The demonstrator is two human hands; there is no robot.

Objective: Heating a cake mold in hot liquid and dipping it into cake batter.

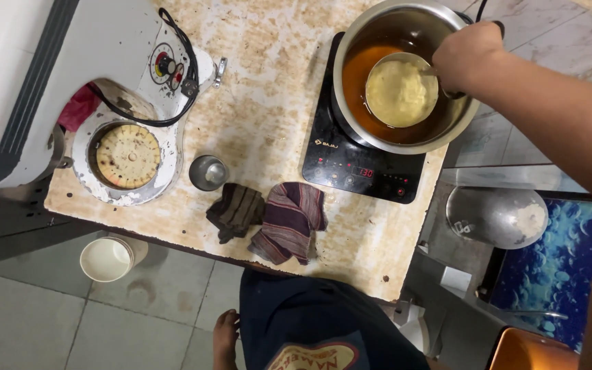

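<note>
My right hand (467,58) grips the handle of a round metal ladle (400,89) that carries a pale yellow mass of food. The ladle hangs inside a large steel pot (351,41) partly filled with amber oil. The pot stands on a black induction cooktop (351,168) with a lit red display. My left hand is out of view.
A worn counter (262,109) carries two striped cloths (275,219), a small steel cup (208,172) and a white machine (128,154) with a perforated disc and a black cord. A white bucket (107,259) stands on the tiled floor. A steel lid (498,216) lies at right.
</note>
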